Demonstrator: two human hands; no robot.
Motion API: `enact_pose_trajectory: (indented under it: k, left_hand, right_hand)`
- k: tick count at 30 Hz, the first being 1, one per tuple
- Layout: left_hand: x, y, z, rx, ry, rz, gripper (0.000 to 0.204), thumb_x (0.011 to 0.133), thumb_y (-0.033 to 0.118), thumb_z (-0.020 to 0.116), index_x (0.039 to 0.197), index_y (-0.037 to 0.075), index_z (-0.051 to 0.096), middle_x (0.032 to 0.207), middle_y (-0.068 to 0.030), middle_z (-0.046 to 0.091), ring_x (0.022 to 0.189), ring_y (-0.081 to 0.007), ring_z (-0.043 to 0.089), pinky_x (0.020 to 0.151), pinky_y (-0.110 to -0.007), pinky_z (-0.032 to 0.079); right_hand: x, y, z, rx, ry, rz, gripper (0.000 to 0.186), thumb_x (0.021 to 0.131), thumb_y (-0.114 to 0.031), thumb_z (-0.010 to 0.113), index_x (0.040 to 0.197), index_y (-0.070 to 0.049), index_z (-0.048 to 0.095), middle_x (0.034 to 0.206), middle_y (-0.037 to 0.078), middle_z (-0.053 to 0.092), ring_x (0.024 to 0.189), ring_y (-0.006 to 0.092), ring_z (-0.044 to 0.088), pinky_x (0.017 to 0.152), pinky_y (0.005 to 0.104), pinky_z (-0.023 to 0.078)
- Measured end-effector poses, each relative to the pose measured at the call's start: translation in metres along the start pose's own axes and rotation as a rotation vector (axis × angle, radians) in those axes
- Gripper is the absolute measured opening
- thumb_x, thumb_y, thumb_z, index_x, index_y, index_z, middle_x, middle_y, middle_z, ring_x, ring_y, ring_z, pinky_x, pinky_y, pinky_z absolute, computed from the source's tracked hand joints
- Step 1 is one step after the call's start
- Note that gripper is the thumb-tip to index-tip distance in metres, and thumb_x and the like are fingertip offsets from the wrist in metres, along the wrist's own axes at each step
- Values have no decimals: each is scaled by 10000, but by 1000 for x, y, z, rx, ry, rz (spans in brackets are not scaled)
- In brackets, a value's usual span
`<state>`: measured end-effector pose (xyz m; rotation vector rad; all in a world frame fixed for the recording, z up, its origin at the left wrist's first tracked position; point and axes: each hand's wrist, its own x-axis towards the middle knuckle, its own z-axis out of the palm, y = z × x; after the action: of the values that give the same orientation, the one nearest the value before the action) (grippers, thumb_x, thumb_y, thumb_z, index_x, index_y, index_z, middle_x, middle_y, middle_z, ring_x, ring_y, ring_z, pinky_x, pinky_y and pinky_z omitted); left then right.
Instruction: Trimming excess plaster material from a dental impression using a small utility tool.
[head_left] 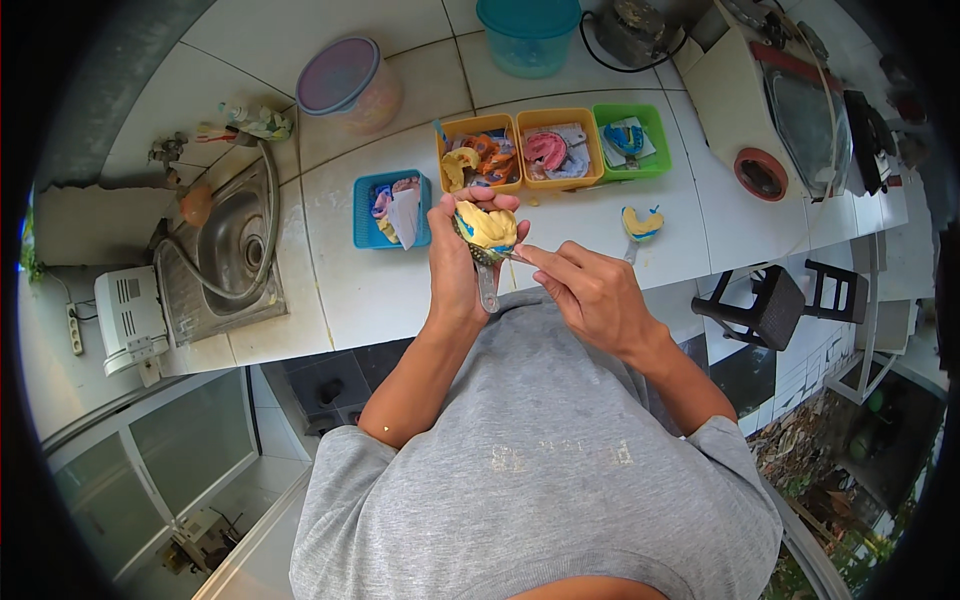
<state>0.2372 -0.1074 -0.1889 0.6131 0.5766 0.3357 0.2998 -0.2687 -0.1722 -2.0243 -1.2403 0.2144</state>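
Note:
My left hand (452, 265) is closed around a metal dental impression tray (488, 292), its handle pointing down toward me. Soft yellow impression material (487, 226) fills the tray, with blue material along the lower edge. My right hand (597, 295) has its fingers closed together at the tray's right edge. Whatever is pinched there is too small to make out. Beyond that hand, a second dental impression (642, 224), yellow and blue, lies on the white tiled counter (590, 222) with its handle toward me.
A blue basket (362, 243), two yellow baskets (487, 120) and a green basket (660, 140) hold colourful impressions and papers. Farther back are a purple-lidded tub (340, 75) and a teal tub (527, 40). A steel sink (180, 290) is left; a cream machine (735, 110) and dark stool (765, 305) are right.

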Motion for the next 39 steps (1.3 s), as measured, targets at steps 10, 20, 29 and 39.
enact_pose_trajectory:
  k: [10,20,29,39]
  left_hand:
    - [-11,-7,-6,214,130,-61,390,1055,379,251,960,86,490,933,-130,624,761,-231,605,689,-354,548]
    - [-16,-7,5,35,190,23,369,1031,343,268,960,66,501,998,-152,622,817,-243,599,714,-367,547]
    - [-12,-15,1,19,138,55,420,1020,331,223,1033,41,526,1123,-163,636,993,-235,583,760,-373,552]
    - [-12,-15,0,51,133,73,454,1021,326,187,1063,41,537,1188,-159,634,1042,-232,569,789,-372,553]
  right_hand:
    - [3,5,-3,-76,-151,-120,361,867,-86,682,1225,-135,665,789,43,610,656,200,639,560,341,524]
    - [-16,-16,27,119,52,122,501,849,-40,692,1331,-153,612,764,64,577,614,223,616,556,357,507]
    - [-20,-21,30,158,93,194,487,858,-28,685,1325,-151,621,730,76,573,582,213,611,531,347,498]
    - [-22,-24,37,236,129,257,459,885,-11,668,1315,-166,636,670,81,511,545,178,452,533,323,423]
